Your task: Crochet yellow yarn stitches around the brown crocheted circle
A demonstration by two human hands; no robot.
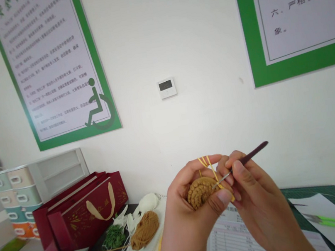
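My left hand point(186, 206) pinches a small round mustard-brown crocheted piece point(201, 191) between thumb and fingers, with yellow yarn point(206, 162) looped over the index finger. My right hand point(256, 196) grips a crochet hook point(244, 159) with a dark purple handle. Its metal tip touches the edge of the crocheted piece. Both hands are raised above the table, close together.
On the dark table lie a skein of brown yarn point(144, 229), green and white scraps point(115, 236), printed sheets point(232, 241) and green-handled snips point(333, 221). Red gift bags point(79, 212) and a small drawer unit point(17, 194) stand at the left. Posters hang on the white wall.
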